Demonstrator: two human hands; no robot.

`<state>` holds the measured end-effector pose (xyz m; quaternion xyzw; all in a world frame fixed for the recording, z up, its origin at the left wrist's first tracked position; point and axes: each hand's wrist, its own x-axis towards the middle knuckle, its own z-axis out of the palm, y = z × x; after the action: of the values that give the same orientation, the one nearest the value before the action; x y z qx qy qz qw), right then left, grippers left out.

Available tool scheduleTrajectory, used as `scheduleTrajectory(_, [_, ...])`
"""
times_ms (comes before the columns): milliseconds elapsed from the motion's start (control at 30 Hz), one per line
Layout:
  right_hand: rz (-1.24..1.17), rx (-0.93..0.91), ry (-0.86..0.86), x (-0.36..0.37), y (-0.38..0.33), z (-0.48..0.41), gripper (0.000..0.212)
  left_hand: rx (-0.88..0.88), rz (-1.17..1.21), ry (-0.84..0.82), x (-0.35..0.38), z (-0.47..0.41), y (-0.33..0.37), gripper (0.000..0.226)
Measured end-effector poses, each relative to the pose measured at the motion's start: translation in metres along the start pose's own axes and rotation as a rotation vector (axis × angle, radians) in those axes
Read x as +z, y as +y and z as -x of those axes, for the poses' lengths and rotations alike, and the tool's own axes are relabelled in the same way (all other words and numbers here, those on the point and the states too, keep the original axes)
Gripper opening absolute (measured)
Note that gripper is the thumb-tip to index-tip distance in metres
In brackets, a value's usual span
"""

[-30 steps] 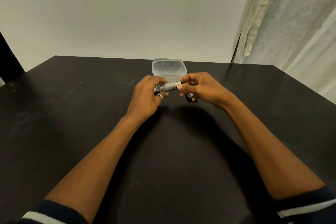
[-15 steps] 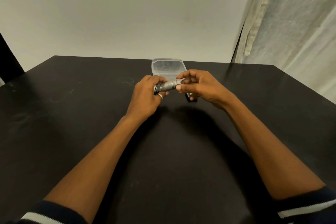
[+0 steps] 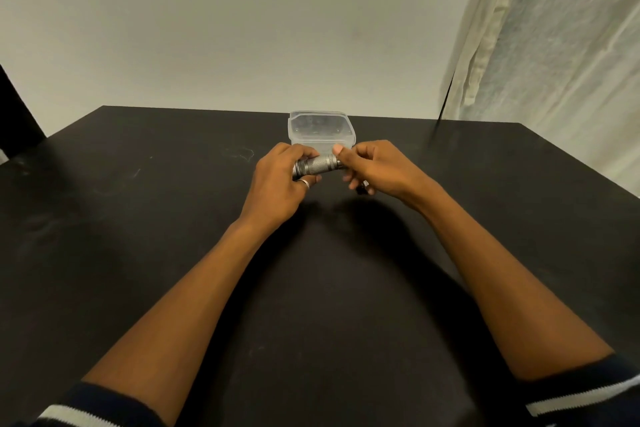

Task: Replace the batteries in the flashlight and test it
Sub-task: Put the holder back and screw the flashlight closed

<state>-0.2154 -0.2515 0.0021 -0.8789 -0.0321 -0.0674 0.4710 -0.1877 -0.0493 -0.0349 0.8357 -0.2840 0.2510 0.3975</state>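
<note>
A small grey metal flashlight (image 3: 318, 165) lies crosswise between both hands, a little above the black table (image 3: 138, 253). My left hand (image 3: 282, 184), with a ring on one finger, wraps its left end. My right hand (image 3: 375, 168) pinches the right end with thumb on top and fingers below. That right end is hidden by my fingers. A small dark piece (image 3: 362, 189) shows under my right hand; I cannot tell what it is.
A clear plastic box (image 3: 322, 130) stands just behind the hands, near the table's far edge. A pale curtain (image 3: 554, 62) hangs at the right. A dark object (image 3: 17, 121) sits beyond the table's left corner.
My right hand's fingers have shifted around the flashlight's right end, the thumb now lying on top. The flashlight has levelled slightly. The left hand has stayed put.
</note>
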Motion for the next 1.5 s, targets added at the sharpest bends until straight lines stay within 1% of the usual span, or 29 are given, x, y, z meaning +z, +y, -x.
scheduleTrajectory(100, [-0.112,-0.050,-0.062,-0.005,0.000,0.002,0.026,0.000,0.004,-0.003,0.000,0.001,0.000,0.034])
scheduleTrajectory(233, [-0.126,-0.063,-0.091,-0.007,0.002,0.002,0.022,0.002,0.001,-0.011,-0.001,0.001,0.001,0.035])
scheduleTrajectory(300, [-0.093,-0.056,-0.077,-0.005,0.002,0.001,0.025,0.003,-0.002,-0.011,-0.001,0.001,0.001,0.035])
scheduleTrajectory(433, [0.002,-0.016,-0.023,0.002,0.003,-0.001,0.051,0.015,-0.003,-0.014,0.000,0.001,0.001,0.035])
scheduleTrajectory(533, [0.025,0.020,0.022,0.005,0.004,-0.002,0.059,0.021,-0.003,-0.015,0.000,0.001,0.001,0.036])
scheduleTrajectory(600, [0.036,0.033,0.021,0.006,0.003,-0.002,0.061,0.018,0.001,-0.015,0.001,0.001,0.000,0.036])
scheduleTrajectory(667, [0.008,0.039,0.002,0.005,0.002,-0.001,0.058,0.007,0.002,-0.012,0.001,0.001,-0.001,0.036])
scheduleTrajectory(700, [-0.015,0.033,-0.007,0.004,0.002,0.000,0.053,0.000,0.002,-0.010,0.001,0.001,-0.001,0.036])
scheduleTrajectory(800, [-0.133,-0.015,-0.073,-0.007,0.002,0.002,0.026,0.002,0.002,-0.011,0.001,0.001,-0.001,0.035])
scheduleTrajectory(867, [-0.196,-0.039,-0.128,-0.013,0.003,0.002,0.029,0.002,0.005,-0.007,0.000,0.001,0.000,0.035])
scheduleTrajectory(933, [-0.189,-0.043,-0.136,-0.014,0.005,0.002,0.031,0.002,0.004,-0.008,0.000,0.001,0.000,0.036])
scheduleTrajectory(1100, [-0.157,-0.030,-0.123,-0.010,0.005,0.002,0.021,0.007,-0.007,-0.007,0.001,0.000,0.000,0.036])
scheduleTrajectory(1233, [-0.052,0.019,-0.081,-0.001,0.002,0.000,0.043,0.010,-0.010,-0.009,0.001,0.000,-0.001,0.036])
scheduleTrajectory(1367, [-0.034,0.052,-0.039,0.004,0.001,0.000,0.050,-0.004,0.002,0.000,0.001,0.001,-0.001,0.035])
scheduleTrajectory(1433, [-0.039,0.040,-0.034,0.003,0.001,0.000,0.048,-0.006,0.005,0.003,0.001,0.001,-0.001,0.035])
scheduleTrajectory(1500, [-0.072,0.002,-0.054,-0.002,0.001,0.001,0.036,0.001,0.005,-0.005,0.001,0.001,0.000,0.035])
